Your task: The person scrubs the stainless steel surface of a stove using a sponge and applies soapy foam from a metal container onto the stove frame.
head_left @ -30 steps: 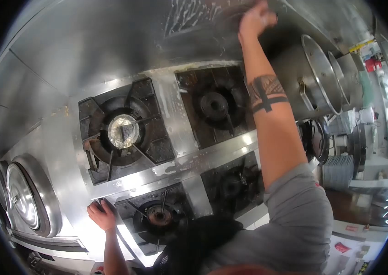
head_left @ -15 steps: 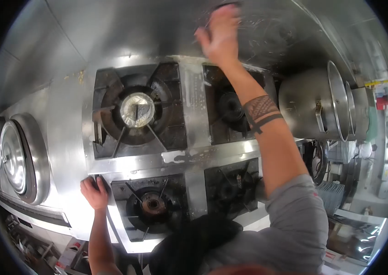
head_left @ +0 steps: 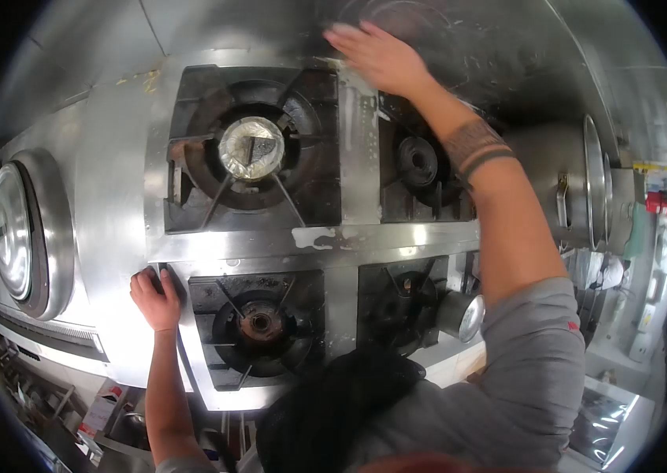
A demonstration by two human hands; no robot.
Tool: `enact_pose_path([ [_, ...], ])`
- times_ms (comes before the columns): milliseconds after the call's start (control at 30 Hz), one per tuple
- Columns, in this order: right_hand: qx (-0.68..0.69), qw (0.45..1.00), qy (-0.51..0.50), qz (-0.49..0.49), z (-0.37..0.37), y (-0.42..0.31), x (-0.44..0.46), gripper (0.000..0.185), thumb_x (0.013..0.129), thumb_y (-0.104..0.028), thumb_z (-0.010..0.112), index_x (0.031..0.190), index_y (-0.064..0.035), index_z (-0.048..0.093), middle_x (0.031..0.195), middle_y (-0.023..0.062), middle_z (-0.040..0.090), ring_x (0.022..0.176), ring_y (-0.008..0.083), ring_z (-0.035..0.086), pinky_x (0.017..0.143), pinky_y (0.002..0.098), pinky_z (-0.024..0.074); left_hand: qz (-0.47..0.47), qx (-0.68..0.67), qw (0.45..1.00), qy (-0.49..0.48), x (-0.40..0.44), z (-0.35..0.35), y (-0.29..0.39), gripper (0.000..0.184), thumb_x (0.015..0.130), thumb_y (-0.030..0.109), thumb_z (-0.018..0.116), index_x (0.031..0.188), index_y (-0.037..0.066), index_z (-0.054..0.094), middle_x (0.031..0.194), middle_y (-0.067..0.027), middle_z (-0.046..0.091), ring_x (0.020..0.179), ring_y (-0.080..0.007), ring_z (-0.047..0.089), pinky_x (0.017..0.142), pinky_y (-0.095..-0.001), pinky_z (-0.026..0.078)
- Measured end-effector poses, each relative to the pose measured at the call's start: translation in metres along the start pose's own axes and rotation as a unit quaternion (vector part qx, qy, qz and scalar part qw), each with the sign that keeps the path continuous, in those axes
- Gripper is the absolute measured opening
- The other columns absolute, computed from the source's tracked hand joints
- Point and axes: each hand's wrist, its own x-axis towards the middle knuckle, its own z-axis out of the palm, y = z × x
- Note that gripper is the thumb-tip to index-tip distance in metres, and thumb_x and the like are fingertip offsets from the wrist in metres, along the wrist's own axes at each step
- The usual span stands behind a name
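My right hand (head_left: 380,59) reaches up against the steel back wall (head_left: 270,27), its fingers stretched out and pointing left, slightly blurred. Whatever may lie under its palm is hidden. Foamy streaks mark the wall around it. My left hand (head_left: 155,299) rests on the steel stove top by the front left burner (head_left: 261,319), fingers apart and bent over a dark strip. Between the hands lies the back left burner (head_left: 231,197), with a foil-covered round piece (head_left: 251,148) at its centre. The back right burner (head_left: 418,160) sits below my right forearm.
A large steel pot (head_left: 550,177) lies on its side at the right. Nearer me, a small pot (head_left: 461,315) stands beside the front right burner (head_left: 396,303). Round metal lids (head_left: 12,236) are at the left. Whitish suds (head_left: 317,236) lie on the steel strip between burners.
My right hand has swept left and down along the wall, and its fingers now point left. My left hand stays on the stove top. The view has shifted slightly.
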Motion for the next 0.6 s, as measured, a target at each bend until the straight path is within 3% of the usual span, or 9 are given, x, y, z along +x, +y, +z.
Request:
enact_pose_path([
  [33, 0.039, 0.998, -0.042, -0.012, -0.002, 0.017, -0.034, 0.051, 0.101, -0.023, 0.053, 0.151, -0.0158, 0.049, 0.158, -0.0024, 0.047, 0.143, 0.0147, 0.045, 0.120, 0.0433, 0.0330, -0.006, -0.001, 1.000, 0.003, 0.000, -0.002, -0.001, 0.024, 0.095, 0.025, 0.065, 0.100, 0.003, 0.056, 0.098, -0.0146, 0.055, 0.093, -0.0363, 0.054, 0.084, -0.0463, 0.040],
  [100, -0.119, 0.985, -0.119, 0.041, -0.037, 0.047, -0.080, 0.053, 0.097, -0.016, 0.059, 0.149, -0.0199, 0.051, 0.158, -0.0055, 0.046, 0.144, 0.0146, 0.045, 0.119, 0.0466, 0.0334, -0.004, -0.005, 1.000, 0.000, 0.000, -0.002, -0.001, 0.024, 0.095, 0.025, 0.065, 0.099, 0.004, 0.056, 0.098, -0.0142, 0.056, 0.092, -0.0364, 0.054, 0.083, -0.0462, 0.041],
  [167, -0.254, 0.953, -0.077, 0.148, -0.088, 0.069, -0.087, 0.053, 0.092, -0.009, 0.064, 0.143, -0.0229, 0.059, 0.153, -0.0054, 0.053, 0.142, 0.0165, 0.048, 0.118, 0.0493, 0.0348, -0.009, 0.001, 1.000, 0.006, 0.000, -0.001, 0.000, 0.024, 0.095, 0.025, 0.066, 0.099, 0.004, 0.056, 0.098, -0.0142, 0.055, 0.092, -0.0366, 0.054, 0.083, -0.0464, 0.041],
  [233, -0.217, 0.946, 0.148, 0.188, -0.116, 0.102, -0.066, 0.049, 0.090, -0.007, 0.067, 0.136, -0.0223, 0.065, 0.147, 0.0011, 0.059, 0.141, 0.0213, 0.049, 0.116, 0.0518, 0.0367, 0.008, 0.009, 1.000, 0.003, 0.002, -0.003, 0.002, 0.024, 0.094, 0.025, 0.066, 0.098, 0.004, 0.055, 0.098, -0.0142, 0.055, 0.091, -0.0368, 0.054, 0.082, -0.0467, 0.041],
  [300, -0.180, 0.953, 0.207, 0.130, -0.169, 0.111, -0.018, 0.045, 0.090, -0.014, 0.070, 0.130, 0.0020, 0.056, 0.138, 0.0248, 0.059, 0.127, 0.0394, 0.056, 0.107, 0.0492, 0.0424, 0.004, 0.022, 1.000, -0.002, 0.002, -0.003, 0.005, 0.024, 0.094, 0.026, 0.066, 0.096, 0.005, 0.055, 0.096, -0.0142, 0.055, 0.091, -0.0371, 0.054, 0.081, -0.0472, 0.041],
  [333, -0.188, 0.950, 0.209, 0.135, -0.180, 0.119, -0.005, 0.045, 0.090, -0.014, 0.070, 0.130, 0.0020, 0.056, 0.138, 0.0248, 0.059, 0.127, 0.0394, 0.056, 0.107, 0.0492, 0.0424, 0.012, 0.027, 1.000, 0.007, 0.002, -0.002, 0.004, 0.025, 0.094, 0.027, 0.066, 0.096, 0.005, 0.055, 0.095, -0.0140, 0.054, 0.090, -0.0369, 0.054, 0.080, -0.0471, 0.041],
  [400, -0.122, 0.948, 0.288, 0.055, -0.187, 0.132, 0.013, 0.039, 0.081, -0.007, 0.079, 0.117, 0.0002, 0.066, 0.121, 0.0140, 0.070, 0.110, 0.0336, 0.065, 0.094, 0.0440, 0.0488, 0.011, 0.023, 1.000, 0.003, 0.003, -0.003, 0.006, 0.025, 0.094, 0.027, 0.066, 0.096, 0.005, 0.055, 0.094, -0.0139, 0.054, 0.089, -0.0368, 0.054, 0.080, -0.0470, 0.041],
  [500, -0.044, 0.948, 0.268, 0.165, -0.193, 0.134, 0.007, 0.034, 0.081, -0.008, 0.079, 0.113, -0.0013, 0.069, 0.121, 0.0162, 0.070, 0.112, 0.0346, 0.065, 0.093, 0.0420, 0.0507, 0.004, 0.025, 1.000, -0.006, -0.001, -0.005, 0.006, 0.025, 0.095, 0.028, 0.066, 0.096, 0.005, 0.055, 0.094, -0.0138, 0.053, 0.088, -0.0367, 0.053, 0.080, -0.0470, 0.041],
  [600, -0.005, 0.927, 0.340, 0.156, -0.185, 0.132, 0.012, 0.031, 0.082, -0.010, 0.079, 0.112, -0.0015, 0.070, 0.117, 0.0176, 0.071, 0.109, 0.0348, 0.065, 0.094, 0.0414, 0.0513, 0.002, 0.026, 1.000, 0.005, 0.002, -0.004, 0.007, 0.025, 0.095, 0.028, 0.066, 0.096, 0.005, 0.055, 0.093, -0.0137, 0.053, 0.088, -0.0366, 0.053, 0.080, -0.0471, 0.040],
])
